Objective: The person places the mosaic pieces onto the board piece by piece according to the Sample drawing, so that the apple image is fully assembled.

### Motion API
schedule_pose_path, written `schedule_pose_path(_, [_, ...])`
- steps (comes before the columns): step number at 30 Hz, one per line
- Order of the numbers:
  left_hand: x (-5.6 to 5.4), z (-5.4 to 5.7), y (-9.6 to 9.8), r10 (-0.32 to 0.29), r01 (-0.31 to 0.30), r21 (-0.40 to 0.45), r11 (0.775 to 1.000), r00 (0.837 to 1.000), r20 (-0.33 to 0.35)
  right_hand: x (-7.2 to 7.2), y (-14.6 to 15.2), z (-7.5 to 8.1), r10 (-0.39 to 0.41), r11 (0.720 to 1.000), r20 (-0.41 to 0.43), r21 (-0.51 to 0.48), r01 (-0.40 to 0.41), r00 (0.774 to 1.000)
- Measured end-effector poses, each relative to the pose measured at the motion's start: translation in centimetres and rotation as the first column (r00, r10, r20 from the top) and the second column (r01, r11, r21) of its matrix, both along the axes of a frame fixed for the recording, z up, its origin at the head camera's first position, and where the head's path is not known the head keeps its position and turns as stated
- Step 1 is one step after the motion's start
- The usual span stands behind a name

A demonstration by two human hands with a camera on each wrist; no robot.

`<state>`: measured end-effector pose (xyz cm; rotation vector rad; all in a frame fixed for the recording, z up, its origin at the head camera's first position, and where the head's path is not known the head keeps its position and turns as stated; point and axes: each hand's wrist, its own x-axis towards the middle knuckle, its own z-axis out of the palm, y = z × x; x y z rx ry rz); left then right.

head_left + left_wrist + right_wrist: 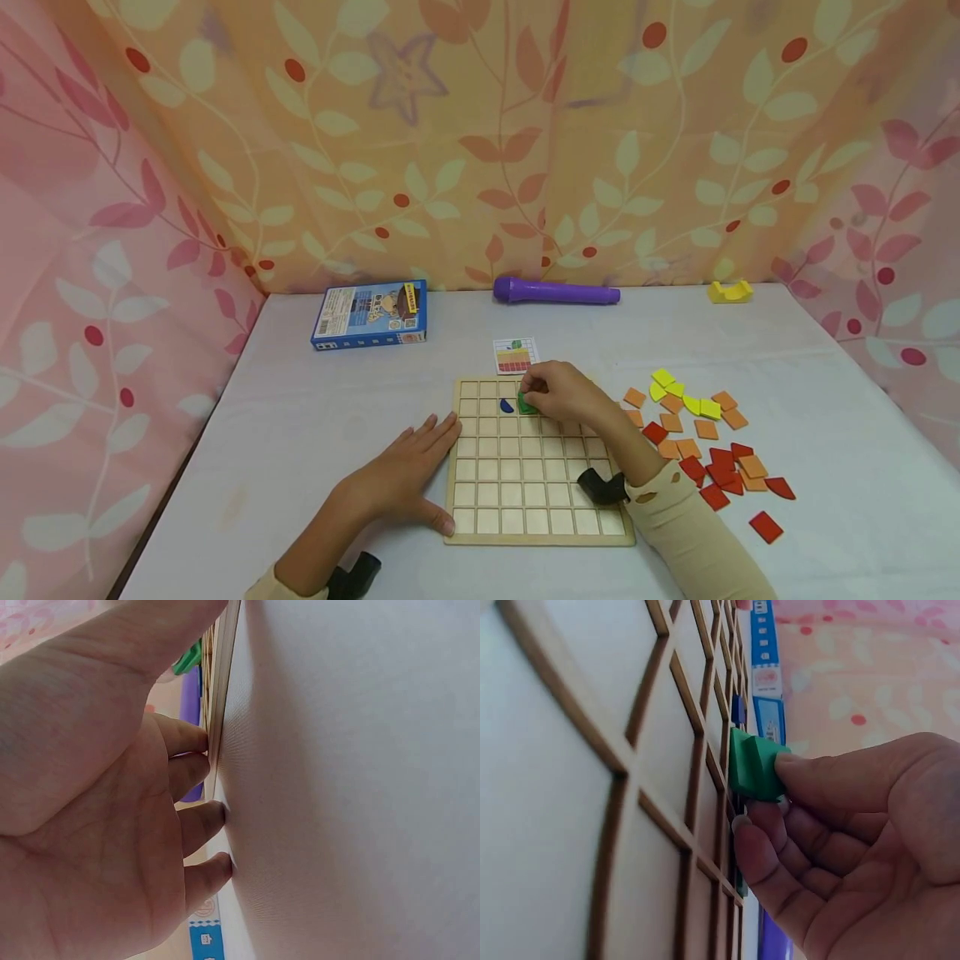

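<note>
A wooden grid board (510,471) lies flat on the white table. My right hand (566,396) is over its far rows and pinches a green tile (771,771) between thumb and fingers. Right against that tile, a second green piece (740,761) shows at the board surface in the right wrist view. Just left of the green pieces, a dark blue half-round piece (506,406) sits in a cell. My left hand (397,475) rests along the board's left edge, fingers extended and thumb at the near left corner.
A small pattern card (515,357) lies beyond the board. Loose orange, yellow and red tiles (766,527) are scattered to the right. Along the back are a blue box (371,315), a purple microphone-shaped tube (558,292) and a yellow stand (730,292), before a patterned curtain.
</note>
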<state>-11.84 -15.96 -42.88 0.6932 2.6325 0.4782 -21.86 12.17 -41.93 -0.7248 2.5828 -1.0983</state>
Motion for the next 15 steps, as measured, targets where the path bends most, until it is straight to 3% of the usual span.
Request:
schedule_pose_path(11, [0.04,-0.04,0.00,0.001,-0.001,0.004,1.000,1.000,-0.004,0.01,0.05,0.11,-0.036,0.999,-0.031,0.026,0.036,0.999])
schedule_pose_path(15, [0.00,-0.04,0.01,0.003,-0.003,0.002,1.000,1.000,-0.001,-0.23,0.68,0.40,-0.052,0.998,0.017,0.025,0.051,0.999])
